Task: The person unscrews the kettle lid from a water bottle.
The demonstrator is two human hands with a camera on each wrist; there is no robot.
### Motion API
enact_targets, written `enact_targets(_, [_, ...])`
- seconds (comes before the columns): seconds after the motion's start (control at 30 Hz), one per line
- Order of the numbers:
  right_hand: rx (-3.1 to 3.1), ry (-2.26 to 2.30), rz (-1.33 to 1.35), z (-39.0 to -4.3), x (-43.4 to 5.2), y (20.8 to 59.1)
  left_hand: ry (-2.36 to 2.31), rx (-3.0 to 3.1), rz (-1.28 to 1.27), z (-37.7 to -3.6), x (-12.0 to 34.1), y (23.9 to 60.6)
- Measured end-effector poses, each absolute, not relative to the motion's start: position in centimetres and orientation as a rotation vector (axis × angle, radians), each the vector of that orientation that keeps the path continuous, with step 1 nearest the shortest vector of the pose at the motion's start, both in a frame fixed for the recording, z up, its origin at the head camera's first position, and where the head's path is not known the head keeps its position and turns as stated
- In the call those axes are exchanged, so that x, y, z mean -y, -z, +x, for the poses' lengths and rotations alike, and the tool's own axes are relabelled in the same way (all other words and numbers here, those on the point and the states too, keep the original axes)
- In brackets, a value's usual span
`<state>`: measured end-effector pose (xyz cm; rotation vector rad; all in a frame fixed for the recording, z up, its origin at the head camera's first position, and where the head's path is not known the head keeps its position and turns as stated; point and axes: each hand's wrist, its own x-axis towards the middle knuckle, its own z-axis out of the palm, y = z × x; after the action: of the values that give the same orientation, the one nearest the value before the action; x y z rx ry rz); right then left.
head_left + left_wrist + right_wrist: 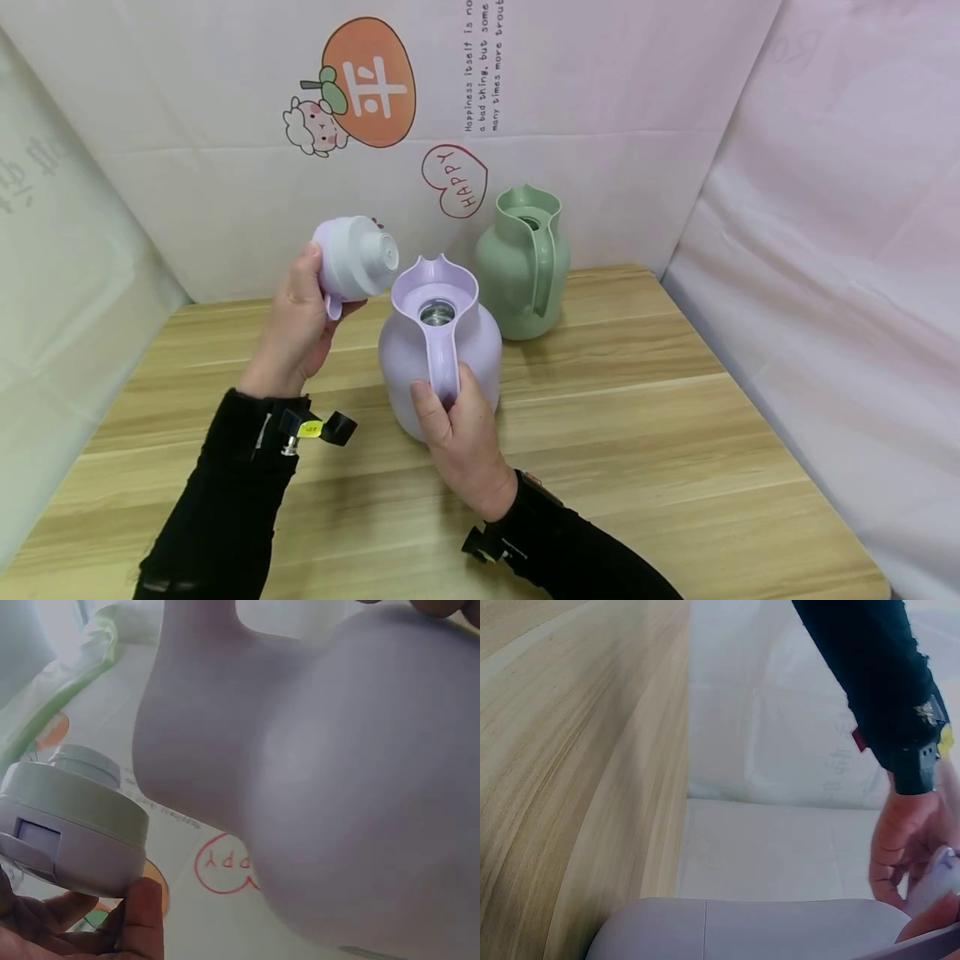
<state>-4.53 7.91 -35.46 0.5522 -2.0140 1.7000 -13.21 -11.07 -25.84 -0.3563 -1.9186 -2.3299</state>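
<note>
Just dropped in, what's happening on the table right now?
A person is working on a lilac plastic thermos jug standing on the wooden table. The right hand grips the jug's handle, and the left hand holds its lilac-and-white screw lid lifted off to the side, so the jug's mouth is open. A green thermos jug of the same shape stands behind, untouched.

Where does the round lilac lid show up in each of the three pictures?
Head: round lilac lid upper left, held in the left hand.
Left wrist: lower left, above the fingers.
Right wrist: only an edge at far right.
Shared landmark: lilac plastic jug.
</note>
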Motion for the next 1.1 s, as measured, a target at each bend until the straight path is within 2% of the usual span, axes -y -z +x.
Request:
enact_targets(0.57, [1.99, -1.726, 0.583, -4.9, -7.9, 35.3, 2.999, 1.253, -0.045, -12.7, 13.4, 33.0])
enact_targets(0.9, [1.959, -1.749, 0.613, -5.6, -7.3, 35.5, 3.087, 1.06, 0.186, -12.9, 14.6, 34.8])
enact_targets(1.1, [1.975, -1.767, 0.602, -6.3, -6.7, 35.3, 3.102, 1.015, 0.17, -12.5, 15.7, 35.3])
